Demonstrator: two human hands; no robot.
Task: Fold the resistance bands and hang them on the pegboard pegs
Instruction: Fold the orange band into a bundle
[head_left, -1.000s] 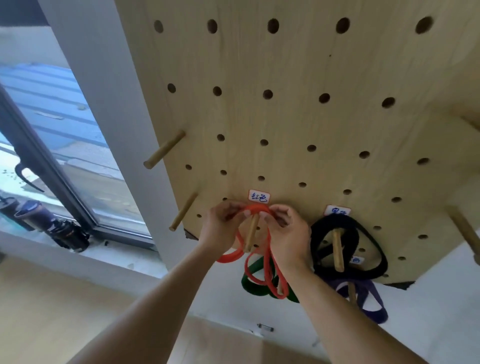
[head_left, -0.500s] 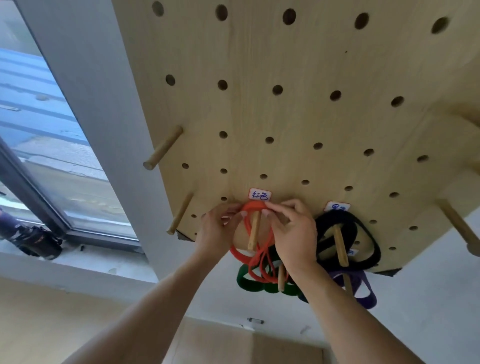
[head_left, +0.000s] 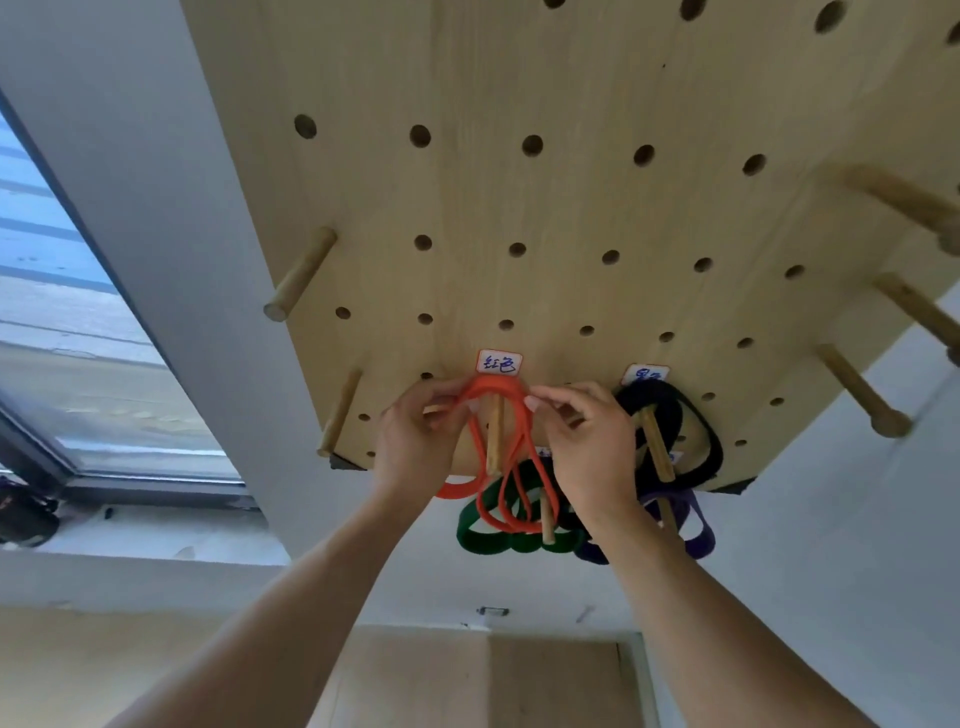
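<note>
From the head camera, looking up along a pale wooden pegboard (head_left: 571, 208) dotted with round holes, both hands are raised to one peg low on the board. The red band (head_left: 493, 387), folded into several loops, is draped over a wooden peg (head_left: 495, 436) directly below a small white label (head_left: 499, 362) with handwritten characters. The left hand (head_left: 415, 441) pinches the band's top left side between thumb and fingers (head_left: 441, 402), closed on the rubber. The right hand (head_left: 589, 447) pinches the top right side the same way, its fingertips closed narrowly on the band. The band's lower loops hang down between the two wrists.

Below it, a green band (head_left: 480, 538) hangs in loops on a lower peg, partly behind the red loops. To the right, a black band (head_left: 670, 410) is hung over its own peg beneath a second label (head_left: 644, 374), and a purple band (head_left: 698, 525) hangs under that. Bare pegs stick out at the board's left edge (head_left: 301, 275) and right side (head_left: 860, 389). A window (head_left: 62, 322) is at far left, beside a white wall column (head_left: 171, 260).
</note>
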